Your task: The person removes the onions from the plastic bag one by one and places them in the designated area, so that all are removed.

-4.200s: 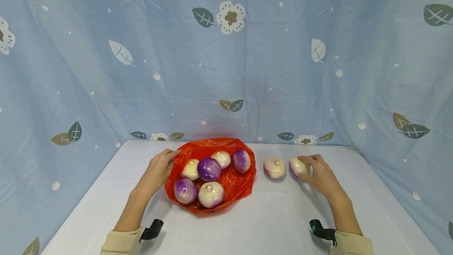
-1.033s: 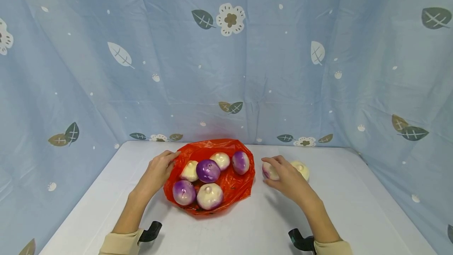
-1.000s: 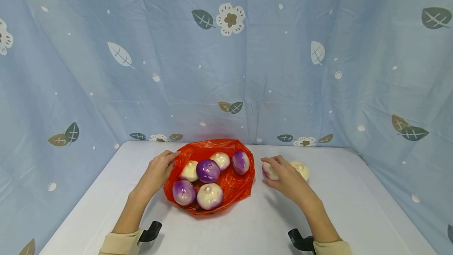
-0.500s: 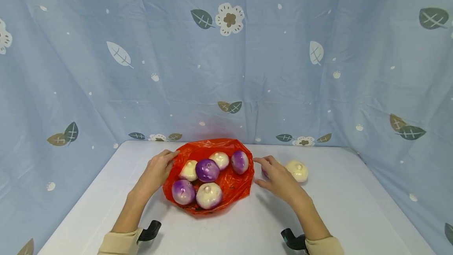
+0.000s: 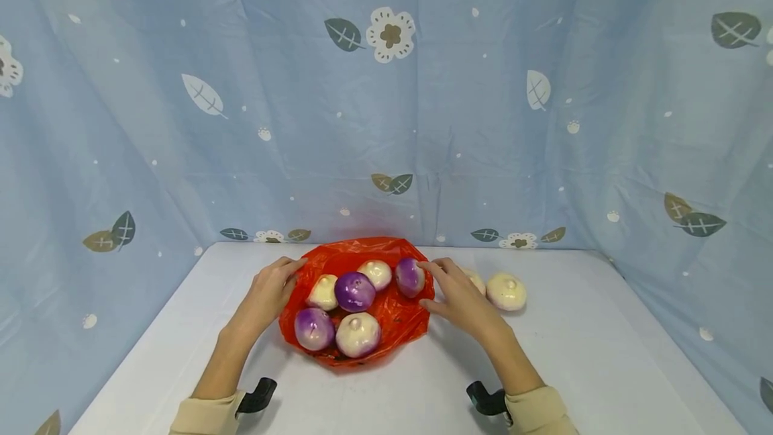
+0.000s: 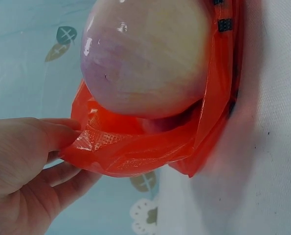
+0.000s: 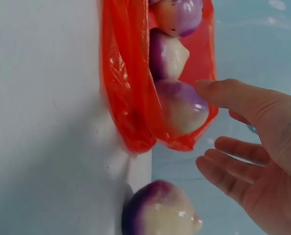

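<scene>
A red plastic bag (image 5: 395, 348) lies open on the white table, with several purple-and-white turnip-like vegetables inside. At its left rim my left hand (image 5: 272, 291) pinches the plastic; in the left wrist view the left hand (image 6: 33, 166) has thumb and fingers on the bag's edge (image 6: 130, 159). Over the right rim, my right hand (image 5: 459, 297) is spread around the rightmost bagged vegetable (image 5: 408, 278). The right wrist view shows the right hand's (image 7: 253, 142) thumb tip at that vegetable (image 7: 182, 107), other fingers apart; whether it touches, I cannot tell.
Two more vegetables rest on the table right of the bag: a whitish one (image 5: 506, 291) and one (image 5: 474, 280) partly hidden behind my right hand. A blue patterned curtain (image 5: 471, 119) hangs behind and beside the white table (image 5: 580, 354).
My right hand has let go of the vegetable beside the bag and moved left to the bag's right rim. Earlier it set that vegetable's neighbour among changed places. My left hand stays put.
</scene>
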`<move>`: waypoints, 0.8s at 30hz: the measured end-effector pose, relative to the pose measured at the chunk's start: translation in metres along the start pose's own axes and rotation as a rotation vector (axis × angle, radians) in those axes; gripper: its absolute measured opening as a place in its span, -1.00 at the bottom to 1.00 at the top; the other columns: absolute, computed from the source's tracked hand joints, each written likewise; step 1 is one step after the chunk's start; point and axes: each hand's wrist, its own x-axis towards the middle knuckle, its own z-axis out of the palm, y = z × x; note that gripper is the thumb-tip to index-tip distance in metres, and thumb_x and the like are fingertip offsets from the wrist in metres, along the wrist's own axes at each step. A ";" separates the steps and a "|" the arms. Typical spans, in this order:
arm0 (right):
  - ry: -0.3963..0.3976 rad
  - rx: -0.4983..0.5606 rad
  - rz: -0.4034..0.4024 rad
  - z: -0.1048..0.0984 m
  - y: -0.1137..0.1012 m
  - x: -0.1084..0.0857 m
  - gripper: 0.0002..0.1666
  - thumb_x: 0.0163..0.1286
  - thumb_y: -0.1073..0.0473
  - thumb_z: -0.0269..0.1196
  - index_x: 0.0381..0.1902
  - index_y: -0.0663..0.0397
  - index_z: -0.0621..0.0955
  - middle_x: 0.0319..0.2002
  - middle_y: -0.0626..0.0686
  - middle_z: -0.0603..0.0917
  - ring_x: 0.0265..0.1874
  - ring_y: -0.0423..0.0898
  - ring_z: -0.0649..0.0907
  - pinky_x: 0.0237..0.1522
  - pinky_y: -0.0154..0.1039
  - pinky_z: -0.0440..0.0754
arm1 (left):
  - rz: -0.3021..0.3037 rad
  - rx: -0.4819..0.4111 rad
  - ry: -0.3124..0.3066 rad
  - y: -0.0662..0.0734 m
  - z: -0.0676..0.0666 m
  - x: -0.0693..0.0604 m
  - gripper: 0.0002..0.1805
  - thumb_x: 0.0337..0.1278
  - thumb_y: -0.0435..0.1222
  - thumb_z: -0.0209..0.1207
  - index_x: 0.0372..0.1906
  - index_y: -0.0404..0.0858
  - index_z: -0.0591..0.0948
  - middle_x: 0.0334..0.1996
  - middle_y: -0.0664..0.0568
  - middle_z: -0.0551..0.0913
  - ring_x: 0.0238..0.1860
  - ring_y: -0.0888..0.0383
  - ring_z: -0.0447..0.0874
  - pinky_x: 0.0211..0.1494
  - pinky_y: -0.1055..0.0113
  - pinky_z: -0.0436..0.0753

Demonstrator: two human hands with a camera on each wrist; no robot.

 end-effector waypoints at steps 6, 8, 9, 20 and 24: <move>0.002 0.047 0.032 0.009 -0.002 0.006 -0.19 0.11 0.09 0.50 0.33 -0.09 0.46 0.13 0.07 0.53 0.10 0.00 0.59 0.07 -0.03 0.71 | 0.006 0.001 0.007 -0.001 0.001 0.000 -0.60 0.11 -0.57 0.22 0.11 -0.40 0.62 -0.14 -0.18 0.69 -0.13 -0.10 0.72 -0.02 0.01 0.73; 0.005 0.047 0.042 0.011 -0.003 0.008 -0.20 0.11 0.09 0.50 0.32 -0.11 0.47 0.13 0.06 0.53 0.10 0.00 0.60 0.04 -0.05 0.72 | 0.006 0.000 0.006 -0.002 0.001 0.000 -0.60 0.11 -0.57 0.22 0.11 -0.41 0.62 -0.15 -0.18 0.69 -0.13 -0.10 0.72 -0.02 0.01 0.73; 0.007 0.049 0.044 0.012 -0.004 0.009 -0.20 0.10 0.09 0.50 0.31 -0.10 0.47 0.12 0.06 0.53 0.09 -0.01 0.60 0.03 -0.06 0.72 | 0.004 -0.002 0.005 -0.002 0.001 0.000 -0.60 0.11 -0.57 0.22 0.10 -0.41 0.62 -0.14 -0.18 0.69 -0.13 -0.10 0.72 -0.01 0.01 0.73; 0.005 0.006 0.027 0.020 -0.006 0.020 -0.21 0.12 0.14 0.49 0.31 -0.11 0.45 0.12 0.07 0.51 0.05 -0.02 0.61 0.07 -0.11 0.71 | -0.006 -0.004 0.002 -0.002 0.001 -0.001 -0.59 0.11 -0.56 0.22 0.12 -0.39 0.62 -0.14 -0.16 0.69 -0.14 -0.08 0.71 -0.02 0.03 0.74; -0.011 -0.015 0.041 0.021 -0.009 0.022 -0.22 0.13 0.15 0.49 0.31 -0.12 0.45 0.13 0.08 0.50 0.05 -0.02 0.60 0.04 -0.11 0.72 | -0.012 -0.009 -0.002 -0.002 0.001 -0.001 -0.59 0.13 -0.57 0.20 0.13 -0.38 0.61 -0.14 -0.16 0.69 -0.12 -0.08 0.71 -0.01 0.03 0.73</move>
